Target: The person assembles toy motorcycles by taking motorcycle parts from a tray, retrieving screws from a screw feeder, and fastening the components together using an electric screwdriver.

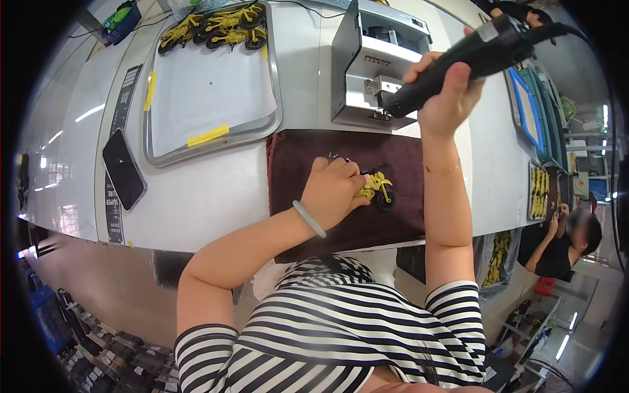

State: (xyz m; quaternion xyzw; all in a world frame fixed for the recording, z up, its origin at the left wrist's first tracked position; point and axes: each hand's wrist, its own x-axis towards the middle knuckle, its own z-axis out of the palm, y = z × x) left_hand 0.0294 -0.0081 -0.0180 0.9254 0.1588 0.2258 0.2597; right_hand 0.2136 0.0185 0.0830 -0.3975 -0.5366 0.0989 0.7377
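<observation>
My left hand (333,190) is closed around a yellow and black toy motorcycle (379,186) on a dark maroon cloth (400,154). The toy's front wheel points to the right, and my fingers cover its rear part. A few small bits lie on the cloth just beyond my fingertips; they are too small to name. My right hand (449,101) grips a black electric screwdriver (468,62) with a cable at its upper end. The screwdriver's nose is at the front of a screw feeder (393,56), by its metal outlet block (386,85). Its bit tip is hard to make out.
At the back left, a metal tray (278,114) lined with white paper holds several yellow toy motorcycles (226,27). A phone (124,170) lies on a dark strip (113,213) at left. On the right, another person (567,242) works near a tray of yellow parts (539,193).
</observation>
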